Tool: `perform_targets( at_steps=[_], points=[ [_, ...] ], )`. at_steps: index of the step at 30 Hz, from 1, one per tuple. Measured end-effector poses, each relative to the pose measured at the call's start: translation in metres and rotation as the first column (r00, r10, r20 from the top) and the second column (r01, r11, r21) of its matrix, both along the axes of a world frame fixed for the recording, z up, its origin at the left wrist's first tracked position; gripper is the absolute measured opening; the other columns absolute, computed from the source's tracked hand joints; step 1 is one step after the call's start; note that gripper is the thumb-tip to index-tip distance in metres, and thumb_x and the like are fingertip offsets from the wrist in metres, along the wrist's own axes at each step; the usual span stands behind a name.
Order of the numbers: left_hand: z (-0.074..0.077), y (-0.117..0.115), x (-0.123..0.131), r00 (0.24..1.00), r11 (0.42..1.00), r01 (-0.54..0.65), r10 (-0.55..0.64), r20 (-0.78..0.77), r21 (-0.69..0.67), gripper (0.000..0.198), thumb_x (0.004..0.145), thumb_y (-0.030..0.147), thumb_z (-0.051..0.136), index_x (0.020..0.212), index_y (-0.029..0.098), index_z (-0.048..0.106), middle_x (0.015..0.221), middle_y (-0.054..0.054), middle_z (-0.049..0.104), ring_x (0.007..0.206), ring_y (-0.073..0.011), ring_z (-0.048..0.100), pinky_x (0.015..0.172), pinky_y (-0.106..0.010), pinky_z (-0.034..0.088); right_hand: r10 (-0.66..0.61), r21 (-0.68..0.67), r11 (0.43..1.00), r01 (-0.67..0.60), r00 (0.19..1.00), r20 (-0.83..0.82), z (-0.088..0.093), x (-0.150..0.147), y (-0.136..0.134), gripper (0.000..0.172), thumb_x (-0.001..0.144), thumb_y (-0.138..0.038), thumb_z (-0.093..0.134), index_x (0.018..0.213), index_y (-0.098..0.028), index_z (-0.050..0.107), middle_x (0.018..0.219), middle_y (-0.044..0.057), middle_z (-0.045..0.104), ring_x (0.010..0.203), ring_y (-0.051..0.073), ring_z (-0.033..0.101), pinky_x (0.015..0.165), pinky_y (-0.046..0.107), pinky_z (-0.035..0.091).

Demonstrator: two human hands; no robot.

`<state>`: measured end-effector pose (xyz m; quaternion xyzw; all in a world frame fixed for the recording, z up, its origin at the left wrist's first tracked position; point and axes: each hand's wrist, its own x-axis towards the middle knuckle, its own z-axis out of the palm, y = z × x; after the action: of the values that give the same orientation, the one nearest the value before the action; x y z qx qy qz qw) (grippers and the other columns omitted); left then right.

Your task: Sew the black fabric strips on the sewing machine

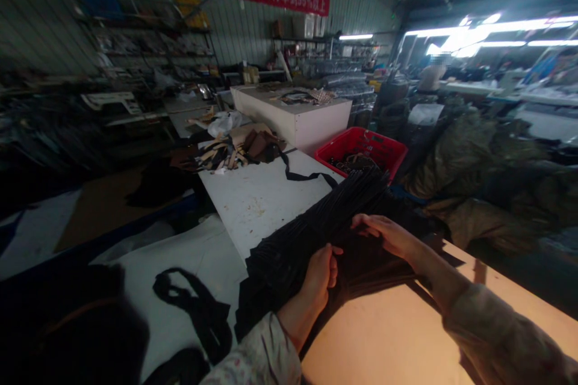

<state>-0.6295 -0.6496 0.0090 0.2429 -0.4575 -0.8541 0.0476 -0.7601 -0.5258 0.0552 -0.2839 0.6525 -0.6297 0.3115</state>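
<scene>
A large stack of black fabric pieces (289,246) lies across the work table, with many layered edges fanned toward the back. My left hand (320,274) is closed at the near side of the stack, its fingers curled on black fabric and the thumb pointing right. Farther right and slightly higher, my right hand (386,233) has bent fingers pinched at the dark fabric. Between and below both hands spreads a smooth dark fabric panel (374,267). Exactly which layer each hand grips is hard to make out in the dim light.
Behind the stack stands a red plastic basket (392,153) with dark items inside. A white box-like cabinet (323,123) and a heap of fabric scraps (244,147) sit beyond. Black straps (194,301) lie at left on the white table (262,198). Brownish bundles (474,156) are piled at right.
</scene>
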Motion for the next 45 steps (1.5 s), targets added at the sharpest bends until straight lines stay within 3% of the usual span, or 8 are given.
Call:
perform_targets(
  at_steps=[3,7,14,18,25,30,40,45],
  points=[
    [-0.004,-0.003,0.002,0.999,0.946,0.024,-0.031,-0.015,-0.324,0.029,0.074,0.042,0.052,0.07,0.014,0.055,0.046,0.007,0.035,0.038,-0.0055,0.027,0.039,-0.02,0.016,-0.007,-0.234,0.97,0.069,0.967,0.256,0.006,0.013,-0.016,0.04,0.069,-0.052,0.057,0.053,-0.018,0.043,0.088,0.005,0.057,0.086,0.018,0.052,0.072,0.031,0.043],
    [0.0,-0.013,0.016,0.992,0.681,0.077,-0.127,-0.014,-0.728,0.027,0.076,0.027,0.053,0.051,0.017,0.047,0.046,0.004,0.038,0.045,-0.0088,0.035,0.048,-0.022,0.022,-0.022,-0.338,0.927,0.16,0.925,0.379,0.008,0.016,-0.052,0.035,0.075,-0.05,0.051,0.059,-0.02,0.042,0.066,-0.003,0.046,0.06,0.009,0.047,0.064,0.028,0.045],
    [0.025,-0.027,0.034,0.929,0.283,0.054,-0.365,-0.056,-0.958,0.026,0.082,0.029,0.044,0.061,0.018,0.054,0.08,-0.006,0.055,0.075,-0.0164,0.05,0.066,-0.025,0.036,-0.003,-0.397,0.902,0.17,0.922,0.386,0.017,0.003,-0.074,0.033,0.079,-0.045,0.048,0.061,-0.02,0.039,0.055,-0.007,0.026,0.04,0.005,0.02,0.034,0.017,0.024],
    [0.028,-0.031,0.023,0.855,0.301,0.012,-0.497,-0.147,-0.953,0.026,0.083,0.029,0.043,0.071,0.017,0.062,0.119,-0.009,0.047,0.111,-0.022,0.04,0.094,-0.033,0.028,-0.052,-0.355,0.915,0.192,0.928,0.368,0.021,0.001,-0.077,0.034,0.077,-0.048,0.051,0.061,-0.02,0.038,0.053,-0.007,0.026,0.04,0.004,0.02,0.033,0.017,0.022],
    [0.031,-0.024,-0.006,0.784,0.436,0.135,-0.596,-0.173,-0.89,0.037,0.085,0.036,0.037,0.063,0.018,0.06,0.062,-0.004,0.055,0.064,-0.016,0.051,0.074,-0.026,0.036,-0.033,-0.29,0.946,0.146,0.932,0.361,0.018,-0.008,-0.102,0.036,0.071,-0.049,0.058,0.062,-0.017,0.042,0.052,-0.008,0.033,0.038,0.002,0.022,0.034,0.016,0.018],
    [0.028,-0.011,-0.01,0.826,0.506,0.137,-0.533,-0.184,-0.852,0.031,0.08,0.037,0.045,0.059,0.019,0.057,0.06,-0.004,0.052,0.061,-0.0174,0.048,0.073,-0.028,0.033,-0.204,-0.075,0.967,0.242,0.921,0.331,0.002,-0.019,-0.129,0.037,0.074,-0.049,0.053,0.059,-0.018,0.039,0.045,-0.009,0.031,0.034,0.002,0.021,0.032,0.016,0.015],
    [-0.012,-0.005,-0.004,0.823,0.141,0.042,-0.566,-0.046,-0.989,0.029,0.087,0.028,0.035,0.071,0.019,0.058,0.069,-0.008,0.058,0.07,-0.0202,0.051,0.072,-0.034,0.03,-0.501,0.188,0.863,0.469,0.841,0.205,-0.057,-0.066,-0.18,0.035,0.083,-0.044,0.039,0.057,-0.021,0.036,0.039,-0.007,0.029,0.03,0.004,0.023,0.028,0.017,0.017],
    [-0.02,-0.006,-0.007,0.84,0.109,0.021,-0.54,-0.042,-0.994,0.028,0.087,0.029,0.035,0.077,0.02,0.059,0.073,-0.01,0.06,0.073,-0.0216,0.053,0.072,-0.035,0.031,-0.517,0.21,0.852,0.481,0.835,0.188,-0.071,-0.085,-0.193,0.036,0.083,-0.045,0.039,0.057,-0.021,0.036,0.04,-0.006,0.03,0.03,0.004,0.025,0.027,0.016,0.017]
  ],
)
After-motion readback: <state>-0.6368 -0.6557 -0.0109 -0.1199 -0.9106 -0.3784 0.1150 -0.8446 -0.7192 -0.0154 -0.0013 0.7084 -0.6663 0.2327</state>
